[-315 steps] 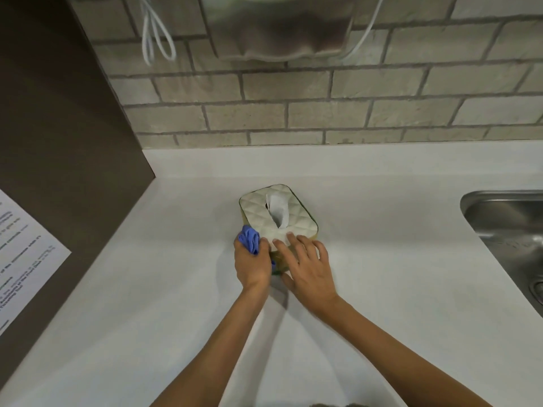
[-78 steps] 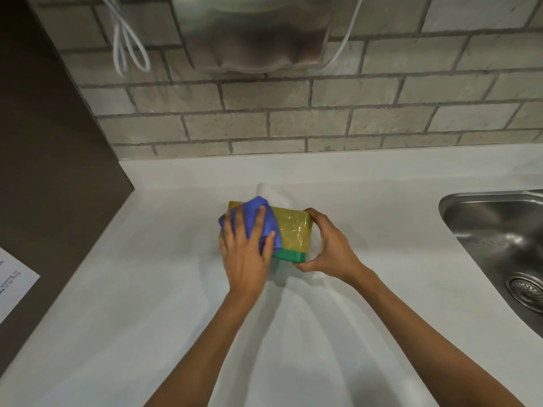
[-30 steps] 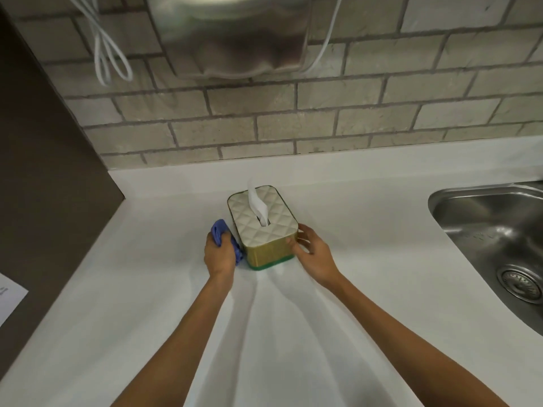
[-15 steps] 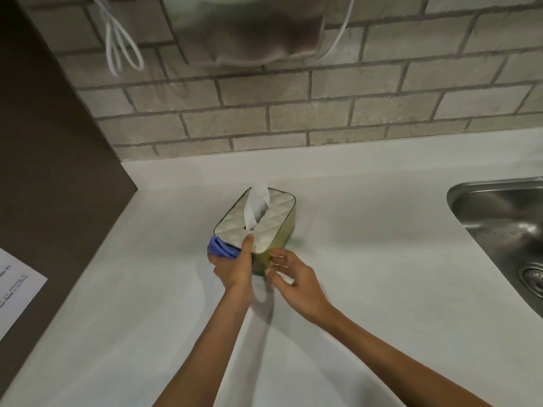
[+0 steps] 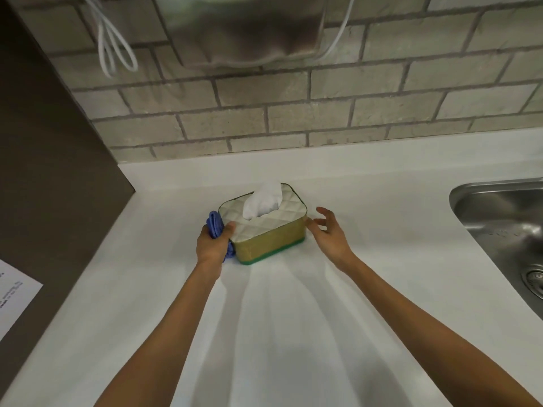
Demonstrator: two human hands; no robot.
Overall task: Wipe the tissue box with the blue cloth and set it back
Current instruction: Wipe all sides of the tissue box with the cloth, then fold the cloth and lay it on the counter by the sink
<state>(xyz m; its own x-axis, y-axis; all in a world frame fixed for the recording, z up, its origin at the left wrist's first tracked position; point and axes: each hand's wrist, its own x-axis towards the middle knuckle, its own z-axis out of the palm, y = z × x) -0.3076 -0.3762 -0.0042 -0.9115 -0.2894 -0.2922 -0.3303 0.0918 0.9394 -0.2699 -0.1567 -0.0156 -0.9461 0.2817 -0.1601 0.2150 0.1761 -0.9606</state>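
Note:
The tissue box [image 5: 269, 239] stands upright on the white counter [image 5: 293, 318], with a quilted white top, gold sides, a green base and a tissue sticking out. My left hand [image 5: 213, 245] is closed around the bunched blue cloth [image 5: 216, 226] and presses it against the box's left end, thumb on the top corner. Just right of the box, my right hand [image 5: 329, 230] is open with spread fingers, its fingertips at or barely off the right end.
A steel sink [image 5: 505, 227] is set into the counter at the right. A brick wall [image 5: 293, 113] with a metal dispenser [image 5: 244, 27] and white cables [image 5: 113, 39] rises behind. A dark panel [image 5: 44, 157] with a paper notice [image 5: 14, 292] closes off the left.
The box has been turned so its long gold side faces me. My right hand came off the near end and now hovers open at the right end. The cloth stays at the left end.

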